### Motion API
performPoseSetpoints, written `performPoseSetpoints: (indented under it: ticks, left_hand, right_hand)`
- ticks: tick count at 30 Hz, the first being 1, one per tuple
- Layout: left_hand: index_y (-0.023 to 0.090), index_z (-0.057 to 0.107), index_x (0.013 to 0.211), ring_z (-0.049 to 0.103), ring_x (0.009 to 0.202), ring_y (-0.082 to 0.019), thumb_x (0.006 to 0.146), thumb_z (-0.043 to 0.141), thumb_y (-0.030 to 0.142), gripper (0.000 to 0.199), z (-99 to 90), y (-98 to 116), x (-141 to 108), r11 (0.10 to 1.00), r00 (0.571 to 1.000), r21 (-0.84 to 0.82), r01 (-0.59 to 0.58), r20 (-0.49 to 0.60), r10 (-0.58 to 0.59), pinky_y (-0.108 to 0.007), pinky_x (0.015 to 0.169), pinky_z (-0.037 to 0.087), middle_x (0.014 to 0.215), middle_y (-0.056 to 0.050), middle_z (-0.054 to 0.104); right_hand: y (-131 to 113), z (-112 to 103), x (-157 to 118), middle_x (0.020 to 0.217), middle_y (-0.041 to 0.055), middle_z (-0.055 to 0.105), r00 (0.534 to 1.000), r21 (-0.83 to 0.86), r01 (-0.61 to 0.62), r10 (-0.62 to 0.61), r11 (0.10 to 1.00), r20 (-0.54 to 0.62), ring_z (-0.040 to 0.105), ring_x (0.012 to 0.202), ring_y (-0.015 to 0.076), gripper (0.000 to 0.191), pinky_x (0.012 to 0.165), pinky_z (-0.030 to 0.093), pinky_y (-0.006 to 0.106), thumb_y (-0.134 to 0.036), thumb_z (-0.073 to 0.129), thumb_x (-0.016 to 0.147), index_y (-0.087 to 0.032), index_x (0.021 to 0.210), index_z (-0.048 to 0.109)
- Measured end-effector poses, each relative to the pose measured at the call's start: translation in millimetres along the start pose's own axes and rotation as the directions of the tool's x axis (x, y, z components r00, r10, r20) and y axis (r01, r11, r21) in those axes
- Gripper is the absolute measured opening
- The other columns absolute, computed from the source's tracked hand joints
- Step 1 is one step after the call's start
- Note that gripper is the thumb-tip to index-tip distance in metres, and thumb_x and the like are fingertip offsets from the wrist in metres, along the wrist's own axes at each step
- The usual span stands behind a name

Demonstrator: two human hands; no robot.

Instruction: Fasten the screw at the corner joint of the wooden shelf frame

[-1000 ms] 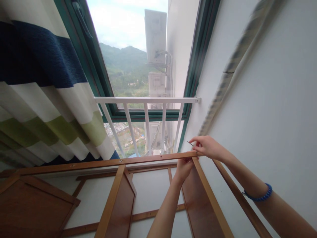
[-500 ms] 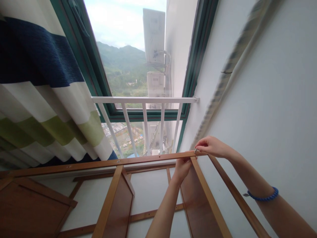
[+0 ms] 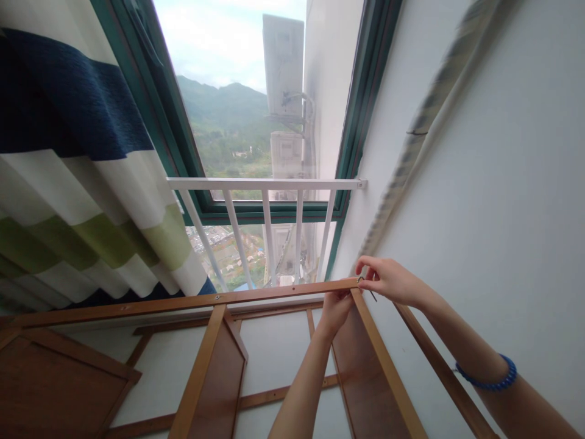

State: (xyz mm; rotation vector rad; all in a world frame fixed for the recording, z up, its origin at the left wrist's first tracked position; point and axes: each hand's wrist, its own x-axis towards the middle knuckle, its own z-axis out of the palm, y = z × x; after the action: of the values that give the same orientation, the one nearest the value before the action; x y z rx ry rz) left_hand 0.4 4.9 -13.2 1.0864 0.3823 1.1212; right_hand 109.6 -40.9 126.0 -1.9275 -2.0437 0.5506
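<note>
My right hand [image 3: 388,280] is at the right end of a long wooden rail [image 3: 265,294], with thumb and forefinger closed on a thin, dark, bent rod that looks like a hex key [image 3: 374,297]. One end of it meets the rail where an upright wooden panel [image 3: 372,360] joins from below. Reaching up from underneath, my left hand [image 3: 336,312] is closed at that same joint, against the underside of the rail. Its fingertips are hidden behind the wood. A blue coiled band [image 3: 496,381] circles my right wrist.
A second wooden divider [image 3: 219,372] and a brown panel [image 3: 59,384] stand to the left. Beyond the rail are a white railing [image 3: 269,184], a green-framed window and a striped curtain [image 3: 86,201]. A wrapped pipe [image 3: 411,146] runs down the white wall at right.
My right hand's fingers have shifted and opened out slightly around the hex key. Its long dark arm now shows below the fingers. My left hand stays at the joint.
</note>
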Motion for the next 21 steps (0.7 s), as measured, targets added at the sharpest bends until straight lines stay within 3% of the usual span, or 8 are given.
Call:
performPoseSetpoints:
  ticks: [4, 11, 21]
  left_hand:
    - [0.017, 0.067, 0.09, 0.06, 0.088, -0.021, 0.064, 0.07, 0.025, 0.028, -0.3, 0.4, -0.3, 1.0, 1.0, 0.012, -0.014, 0.015, 0.014, -0.033, 0.081, 0.045, 0.09, -0.006, 0.069]
    - [0.017, 0.067, 0.093, 0.06, 0.089, -0.021, 0.065, 0.069, 0.024, 0.029, 0.0, -0.2, 1.0, 0.999, 0.999, 0.02, -0.041, 0.032, 0.04, -0.035, 0.083, 0.044, 0.091, -0.005, 0.068]
    - [0.017, 0.069, 0.086, 0.06, 0.085, -0.021, 0.064, 0.07, 0.025, 0.024, -0.9, -3.5, 0.2, 1.0, 1.0, 0.003, -0.009, 0.005, 0.009, -0.035, 0.082, 0.044, 0.085, -0.005, 0.069]
  right_hand:
    - [-8.4, 0.6, 0.4, 0.068, 0.0011, 0.06, 1.0, -0.007, -0.015, 0.015, 1.0, 0.002, 0.053, 0.059, 0.01, 0.019, 0.053, 0.036, 0.02, -0.029, 0.048, 0.077, -0.016, 0.071, 0.06]
    - [-11.8, -5.7, 0.2, 0.067, 0.0, 0.062, 0.997, -0.006, 0.03, -0.029, 1.0, 0.074, 0.052, 0.055, 0.009, 0.024, 0.053, 0.037, 0.019, -0.019, 0.046, 0.073, -0.018, 0.083, 0.068]
    - [-11.4, -3.8, 18.5, 0.07, 0.0018, 0.061, 1.0, -0.13, 0.012, -0.011, 0.991, 0.007, 0.052, 0.065, 0.0128, 0.019, 0.057, 0.034, 0.022, -0.032, 0.054, 0.073, -0.019, 0.069, 0.066]
